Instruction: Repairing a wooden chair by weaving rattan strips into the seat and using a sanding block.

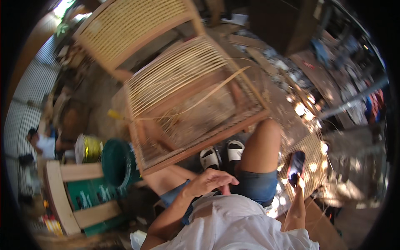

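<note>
My left hand (212, 182) hovers over my lap, with its fingers loosely bent and nothing visible in them. Out to the right, my right hand (299, 183) is closed on the lower end of a dark flat oblong thing (296, 163) with a rounded top and a shiny patch. In front of my knees stands a wooden chair (200, 143). Its backrest (133, 31) is woven with cane. Parallel cane strands (175, 71) cross the far part of the seat frame, while the near part is open. A loose cane strip (223, 85) curves across it.
At the left are a dark green bucket (118, 162), a yellow-and-white round container (88, 148) and green crates with a wooden frame (62, 196). Another person (43, 141) is at the far left. A woven cane sheet (314, 166) lies on the right. Scraps litter the far right floor.
</note>
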A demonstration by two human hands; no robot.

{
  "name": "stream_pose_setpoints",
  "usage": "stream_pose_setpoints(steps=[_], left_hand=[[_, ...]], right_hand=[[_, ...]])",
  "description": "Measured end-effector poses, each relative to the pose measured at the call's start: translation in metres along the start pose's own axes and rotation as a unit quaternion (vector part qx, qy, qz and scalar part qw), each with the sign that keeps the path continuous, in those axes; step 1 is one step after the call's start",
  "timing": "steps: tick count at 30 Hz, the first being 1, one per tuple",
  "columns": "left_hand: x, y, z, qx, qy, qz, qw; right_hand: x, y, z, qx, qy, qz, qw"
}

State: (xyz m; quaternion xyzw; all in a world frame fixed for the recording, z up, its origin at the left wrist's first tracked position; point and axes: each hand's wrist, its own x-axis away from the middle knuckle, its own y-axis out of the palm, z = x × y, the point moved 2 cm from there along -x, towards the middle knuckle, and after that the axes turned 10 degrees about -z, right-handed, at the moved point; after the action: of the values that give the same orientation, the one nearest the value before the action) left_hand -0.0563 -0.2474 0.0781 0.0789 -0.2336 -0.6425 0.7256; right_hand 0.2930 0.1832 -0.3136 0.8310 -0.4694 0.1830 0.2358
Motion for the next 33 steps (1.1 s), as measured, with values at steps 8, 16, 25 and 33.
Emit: stream_pose_setpoints(steps=[8, 16, 25, 33], left_hand=[[0.152, -0.031, 0.021, 0.019, 0.244, 0.441, 0.863], [0.171, -0.045, 0.023, -0.032, 0.292, 0.477, 0.828], [0.16, -0.062, 0.051, -0.212, 0.273, 0.546, 0.763], [0.119, -0.161, 0.164, -0.532, 0.201, 0.541, 0.619]], right_hand=[[-0.033, -0.047, -0.03, 0.256, 0.116, 0.047, 0.959], [-0.013, 0.103, -0.158, 0.276, -0.073, -0.011, 0.958], [0.153, 0.489, -0.304, 0.351, -0.489, -0.262, 0.754], [0.191, 0.767, -0.254, 0.616, -0.592, -0.367, 0.368]])
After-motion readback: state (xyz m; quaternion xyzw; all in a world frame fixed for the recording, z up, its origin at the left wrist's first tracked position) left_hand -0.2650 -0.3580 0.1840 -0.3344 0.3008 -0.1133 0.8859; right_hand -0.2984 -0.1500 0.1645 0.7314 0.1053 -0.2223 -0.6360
